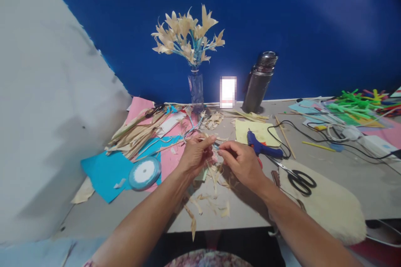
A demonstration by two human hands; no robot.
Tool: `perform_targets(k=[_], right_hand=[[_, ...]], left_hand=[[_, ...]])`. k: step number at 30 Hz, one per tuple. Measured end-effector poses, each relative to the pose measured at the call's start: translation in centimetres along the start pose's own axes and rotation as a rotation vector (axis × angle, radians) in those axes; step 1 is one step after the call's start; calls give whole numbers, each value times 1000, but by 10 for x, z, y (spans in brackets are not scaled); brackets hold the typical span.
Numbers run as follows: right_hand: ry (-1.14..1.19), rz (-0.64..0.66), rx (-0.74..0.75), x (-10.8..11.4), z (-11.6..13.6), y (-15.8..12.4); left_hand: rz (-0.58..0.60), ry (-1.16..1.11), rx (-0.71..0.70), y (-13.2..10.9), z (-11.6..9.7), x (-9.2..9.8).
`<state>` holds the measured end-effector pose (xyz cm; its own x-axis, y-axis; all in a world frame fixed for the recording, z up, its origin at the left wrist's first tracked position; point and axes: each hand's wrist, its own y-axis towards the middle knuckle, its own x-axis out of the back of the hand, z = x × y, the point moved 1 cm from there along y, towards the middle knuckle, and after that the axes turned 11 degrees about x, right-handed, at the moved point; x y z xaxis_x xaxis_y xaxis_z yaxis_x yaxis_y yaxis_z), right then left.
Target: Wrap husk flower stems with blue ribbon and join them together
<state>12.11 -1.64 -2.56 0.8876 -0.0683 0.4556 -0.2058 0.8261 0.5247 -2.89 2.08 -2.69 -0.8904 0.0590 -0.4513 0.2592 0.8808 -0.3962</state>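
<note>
My left hand [198, 154] is closed in a pinch above the middle of the table, its thumb pointing right. Close on its right, my right hand [239, 159] pinches with thumb and forefinger. A thin light-blue strip [216, 146] shows in the small gap between the fingertips; its ends are hidden by the fingers. Just behind the left hand lie blue-wrapped stems [194, 128]. A spool of light-blue ribbon [144, 173] rests left of my left forearm. Scraps of dried husk [200, 206] are scattered beneath and in front of the hands.
Pale husk flowers [188, 29] stand in a clear bottle [196, 89] at the back, near a dark flask [260, 83]. A blue glue gun [265, 148] and black-handled scissors [302, 182] lie right. Dried husks [140, 129] and blue paper [106, 173] lie left.
</note>
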Motion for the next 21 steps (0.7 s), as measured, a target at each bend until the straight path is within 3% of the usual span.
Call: perform_targets(k=[6, 9, 12, 16, 21], right_hand=[[-292, 89, 219, -4, -3, -7], [-317, 94, 219, -4, -1, -8], [-83, 7, 4, 1, 3, -4], [445, -30, -376, 8, 1, 1], [926, -38, -519, 8, -10, 0]], left_hand=[[-98, 54, -23, 2, 5, 2], [-113, 86, -7, 2, 7, 1], [-46, 73, 25, -2, 4, -1], [102, -4, 74, -10, -3, -4], [192, -42, 64, -11, -5, -4]])
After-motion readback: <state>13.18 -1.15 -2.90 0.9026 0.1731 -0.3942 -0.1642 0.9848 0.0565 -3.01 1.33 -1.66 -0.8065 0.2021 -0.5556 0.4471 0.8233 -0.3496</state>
